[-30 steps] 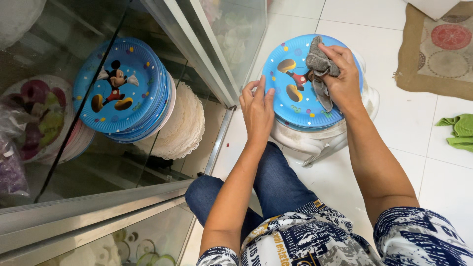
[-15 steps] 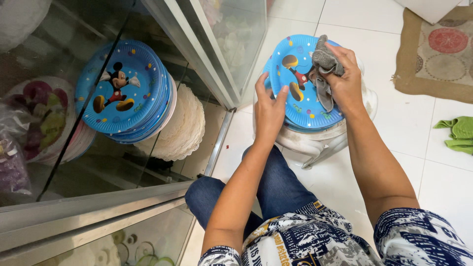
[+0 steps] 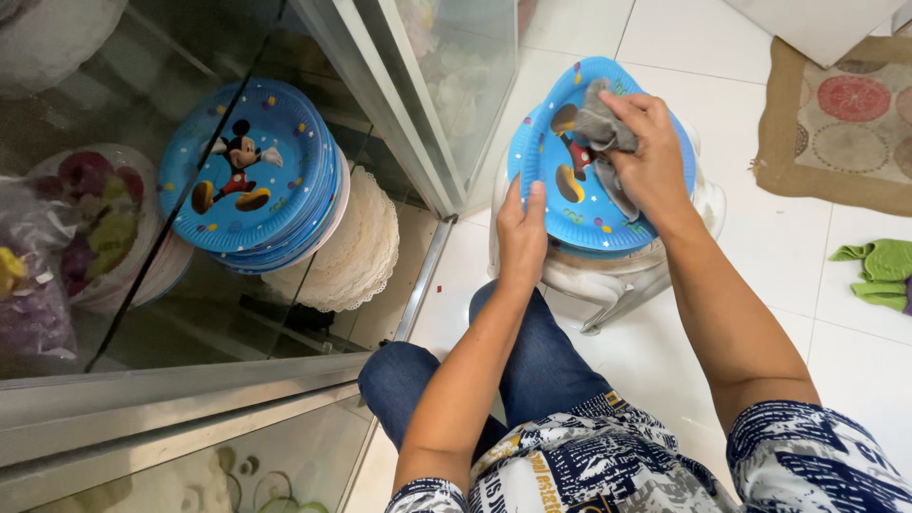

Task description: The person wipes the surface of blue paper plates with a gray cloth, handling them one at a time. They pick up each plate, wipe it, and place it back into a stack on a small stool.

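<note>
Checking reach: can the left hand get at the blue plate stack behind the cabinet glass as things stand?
Probably not directly: the left hand grips the blue plate outside, and the glass door appears to cover the blue plate stack.

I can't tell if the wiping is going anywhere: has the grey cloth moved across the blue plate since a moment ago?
Yes. The grey cloth under the right hand has shifted from the blue plate's right edge towards its middle, nearer the cartoon figure.

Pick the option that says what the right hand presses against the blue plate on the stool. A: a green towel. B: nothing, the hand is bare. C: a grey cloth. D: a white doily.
C: the right hand bunches a grey cloth against the face of the blue plate, while the left hand steadies the plate's near rim.
</note>
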